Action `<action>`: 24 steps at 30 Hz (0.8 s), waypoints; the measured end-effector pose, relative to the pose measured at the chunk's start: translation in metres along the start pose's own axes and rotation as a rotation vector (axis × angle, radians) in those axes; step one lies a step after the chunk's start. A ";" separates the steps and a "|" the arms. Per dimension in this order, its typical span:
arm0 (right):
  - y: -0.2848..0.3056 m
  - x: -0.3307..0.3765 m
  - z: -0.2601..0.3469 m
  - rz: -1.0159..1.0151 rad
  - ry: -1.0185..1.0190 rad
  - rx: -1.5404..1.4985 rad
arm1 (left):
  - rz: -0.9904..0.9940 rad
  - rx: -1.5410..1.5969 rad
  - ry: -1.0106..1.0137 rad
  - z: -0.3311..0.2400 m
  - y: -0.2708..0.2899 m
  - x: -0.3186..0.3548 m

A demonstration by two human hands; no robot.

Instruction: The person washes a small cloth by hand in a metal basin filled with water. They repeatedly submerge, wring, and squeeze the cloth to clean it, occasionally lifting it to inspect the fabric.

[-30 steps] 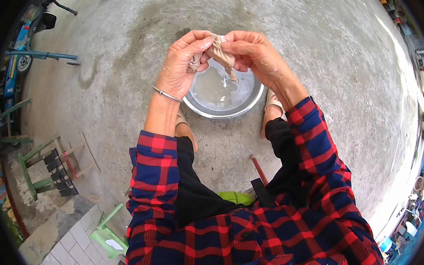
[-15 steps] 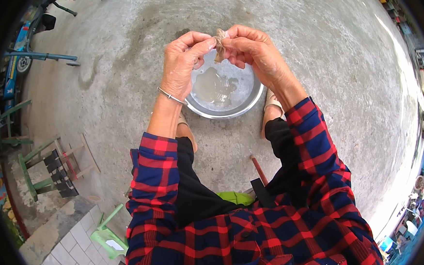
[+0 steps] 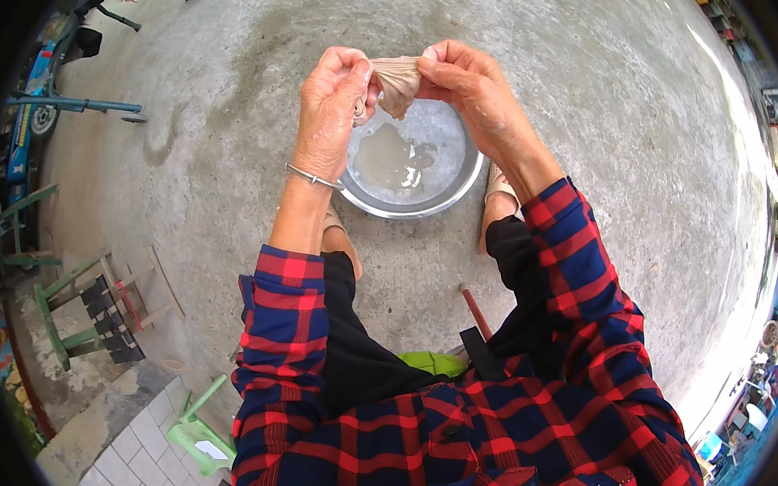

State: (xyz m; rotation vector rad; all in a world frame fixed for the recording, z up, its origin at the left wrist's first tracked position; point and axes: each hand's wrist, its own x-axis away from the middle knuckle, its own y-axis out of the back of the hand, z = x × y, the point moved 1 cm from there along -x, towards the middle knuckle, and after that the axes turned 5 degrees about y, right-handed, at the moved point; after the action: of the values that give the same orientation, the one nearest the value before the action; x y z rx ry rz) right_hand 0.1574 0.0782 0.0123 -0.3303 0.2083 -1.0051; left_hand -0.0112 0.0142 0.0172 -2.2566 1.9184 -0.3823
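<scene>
Concrete floor (image 3: 586, 258), metal basin (image 3: 412, 211) with cloudy water (image 3: 382, 159). Left hand (image 3: 331, 95) and right hand (image 3: 464, 82), narrow grips, pinch beige cloth (image 3: 397, 75) taut over its far side. Cloth's out of the water, not put down; can't tell from here what's left.

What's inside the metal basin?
Inside the basin, pale suds surround a patch of cloudy water. The left hand, right hand and beige cloth cover part of its far side; anything beneath the suds or murk can't be seen.
</scene>
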 end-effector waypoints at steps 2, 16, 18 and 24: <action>-0.001 0.001 0.001 0.022 -0.029 -0.057 | 0.013 0.032 0.017 0.001 0.000 0.000; -0.001 0.003 0.003 0.025 -0.084 -0.159 | 0.085 0.036 0.087 -0.007 -0.007 0.003; 0.000 0.003 0.004 0.011 -0.038 -0.178 | 0.062 0.038 0.073 -0.002 -0.002 0.001; 0.003 0.003 0.008 -0.006 0.021 -0.207 | 0.024 0.173 0.022 0.003 0.006 -0.003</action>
State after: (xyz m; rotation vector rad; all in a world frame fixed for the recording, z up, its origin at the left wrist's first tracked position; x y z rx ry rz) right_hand 0.1636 0.0787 0.0182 -0.5090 0.3320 -0.9951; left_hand -0.0163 0.0156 0.0127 -2.1258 1.8434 -0.5497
